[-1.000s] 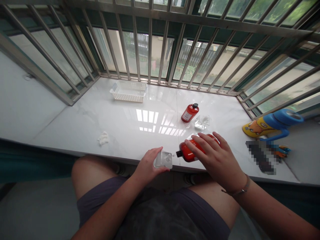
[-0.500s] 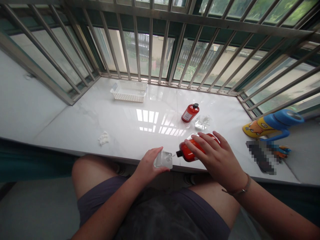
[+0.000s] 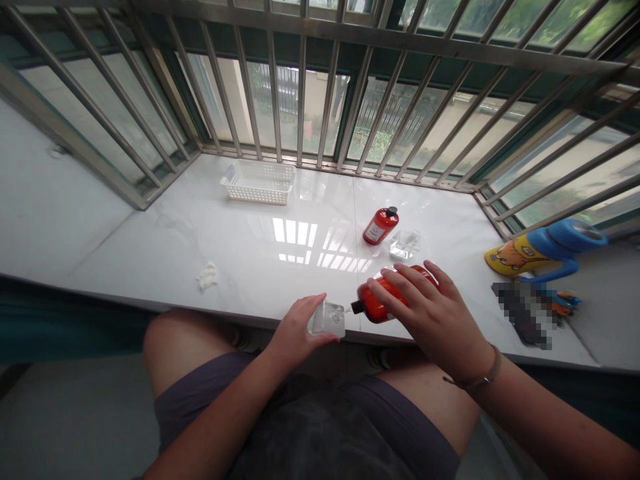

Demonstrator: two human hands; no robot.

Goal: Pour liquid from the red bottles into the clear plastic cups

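My left hand (image 3: pixel 299 331) grips a small clear square bottle (image 3: pixel 327 320) between thumb and fingers, over the counter's front edge. Its opening faces right. My right hand (image 3: pixel 434 313) wraps round a red bottle (image 3: pixel 376 303) with a black neck, which lies tipped with its mouth to the left. A thin clear stream seems to run between the red bottle's mouth and the clear bottle. Behind them a second red bottle (image 3: pixel 381 225) with a black cap and white label rests on the counter. Clear glass pieces (image 3: pixel 405 245) sit beside it; their kind is hard to make out.
The white marbled counter (image 3: pixel 240 253) fills a barred window bay. A white plastic basket (image 3: pixel 260 184) stands at the back left, a crumpled white tissue (image 3: pixel 207 276) at the front left. On the right are a yellow and blue water bottle (image 3: pixel 547 247) and a dark blurred-out object (image 3: pixel 523 320).
Almost nothing differs. The red bottle in my right hand has shifted very slightly to the left; my left hand and the clear bottle stay in place.
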